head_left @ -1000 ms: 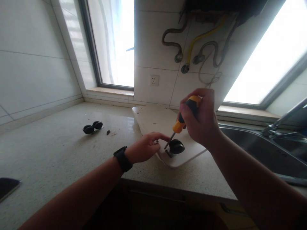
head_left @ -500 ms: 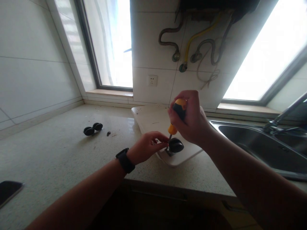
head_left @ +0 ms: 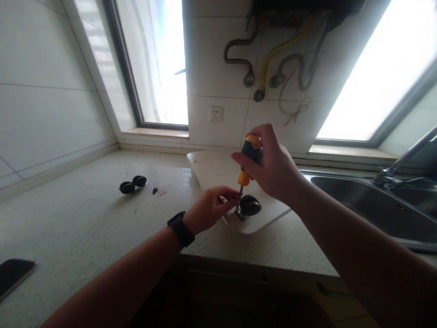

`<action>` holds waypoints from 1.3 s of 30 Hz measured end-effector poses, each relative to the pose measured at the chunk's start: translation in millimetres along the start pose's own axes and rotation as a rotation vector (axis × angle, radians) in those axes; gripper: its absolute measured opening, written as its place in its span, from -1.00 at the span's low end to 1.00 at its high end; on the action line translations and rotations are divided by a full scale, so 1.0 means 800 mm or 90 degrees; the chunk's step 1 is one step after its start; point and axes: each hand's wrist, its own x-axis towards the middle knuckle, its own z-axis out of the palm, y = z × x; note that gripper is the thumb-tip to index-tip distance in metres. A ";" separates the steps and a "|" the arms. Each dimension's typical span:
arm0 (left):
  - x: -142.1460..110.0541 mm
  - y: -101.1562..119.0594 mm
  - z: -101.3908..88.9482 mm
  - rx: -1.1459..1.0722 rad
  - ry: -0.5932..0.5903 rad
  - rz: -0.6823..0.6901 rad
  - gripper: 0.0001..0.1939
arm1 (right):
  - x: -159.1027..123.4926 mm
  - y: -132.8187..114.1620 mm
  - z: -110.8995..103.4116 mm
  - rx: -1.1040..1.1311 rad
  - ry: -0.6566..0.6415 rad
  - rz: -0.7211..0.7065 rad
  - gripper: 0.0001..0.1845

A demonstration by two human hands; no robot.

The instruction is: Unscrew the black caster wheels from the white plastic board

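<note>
A screwdriver with a yellow and dark handle (head_left: 251,149) stands nearly upright, its tip down at a metal plate (head_left: 243,216) beside a black caster wheel (head_left: 250,206). My right hand (head_left: 273,166) wraps the handle from the right, its thumb stretched across the front. Low on the shaft, my left hand (head_left: 213,207) pinches with thumb and index finger, close to the tip; whether a screw sits between those fingertips is hidden. The caster rests on a near corner of an upturned white plastic panel or lid (head_left: 218,166).
Two more black casters (head_left: 133,183) lie on the speckled counter (head_left: 102,218) at left, near small dark bits (head_left: 154,190). A dark phone-like slab (head_left: 15,275) is at the left edge. To the right is a steel sink (head_left: 351,209); pipes (head_left: 269,59) hang on the wall.
My right hand's grip has shifted: the thumb now reaches out and more of the handle shows. The handle stands slightly farther left. My left hand stays at the shaft's lower end.
</note>
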 end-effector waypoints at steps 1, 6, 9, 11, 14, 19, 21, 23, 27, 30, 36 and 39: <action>0.000 0.001 0.001 0.002 0.006 0.001 -0.76 | 0.003 0.001 -0.003 0.017 -0.008 0.013 -0.58; 0.000 0.008 0.006 0.007 0.022 0.018 -0.78 | 0.017 0.004 -0.022 0.119 -0.043 0.098 -0.51; 0.000 0.006 0.010 -0.018 0.031 0.005 -0.79 | 0.023 0.001 -0.032 0.144 -0.061 0.128 -0.49; 0.000 0.005 0.011 -0.058 0.041 -0.009 -0.78 | 0.025 -0.002 -0.037 0.162 -0.072 0.133 -0.51; 0.001 0.009 0.012 -0.092 0.042 -0.030 -0.73 | 0.028 -0.008 -0.045 0.209 -0.132 0.148 -0.56; 0.003 0.033 0.012 -0.088 0.041 -0.015 -0.79 | 0.037 -0.009 -0.062 0.252 -0.312 0.122 -0.69; 0.005 0.038 0.014 -0.091 0.048 -0.017 -0.83 | 0.041 -0.009 -0.067 0.272 -0.377 0.099 -0.70; 0.007 0.037 0.016 -0.098 0.069 -0.033 -0.85 | 0.044 -0.010 -0.070 0.248 -0.397 0.084 -0.70; 0.008 0.033 0.023 -0.085 0.118 -0.068 -0.86 | 0.048 -0.020 -0.070 0.064 -0.360 0.039 -0.75; 0.008 0.033 0.029 -0.056 0.158 -0.084 -0.88 | 0.050 -0.025 -0.066 -0.044 -0.341 -0.003 -0.74; 0.013 0.034 0.035 -0.072 0.222 -0.103 -0.83 | 0.062 -0.010 -0.066 0.015 -0.333 0.070 -0.64; 0.016 0.035 0.034 -0.070 0.224 -0.111 -0.78 | 0.067 -0.005 -0.071 0.097 -0.395 0.109 -0.58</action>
